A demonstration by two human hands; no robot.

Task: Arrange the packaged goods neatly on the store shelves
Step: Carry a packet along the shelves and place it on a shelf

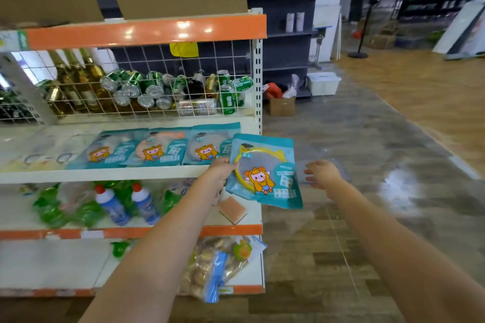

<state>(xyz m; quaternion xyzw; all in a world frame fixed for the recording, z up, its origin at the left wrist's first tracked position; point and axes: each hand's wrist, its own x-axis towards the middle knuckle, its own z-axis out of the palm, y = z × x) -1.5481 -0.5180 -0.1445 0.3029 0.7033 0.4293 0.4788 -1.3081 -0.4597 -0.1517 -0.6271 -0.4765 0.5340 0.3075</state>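
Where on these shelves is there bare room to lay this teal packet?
Middle shelf: bare at the right end beside the row of teal packets. Shelf below: bare front strip left of the sponge. Crowded behind, around the blue-white bottles; the wire basket is full.

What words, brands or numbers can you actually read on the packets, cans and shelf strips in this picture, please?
None can be read for certain.
Held teal packet, gripped by the left hand: cartoon mascot and small white print, too blurred.
Teal packets lying on the shelf: same print, unreadable.
Green cans behind the wire guard: white characters, too blurred.
Blue-and-white bottles: label blurred.
Orange shelf strip: no text, only glare.
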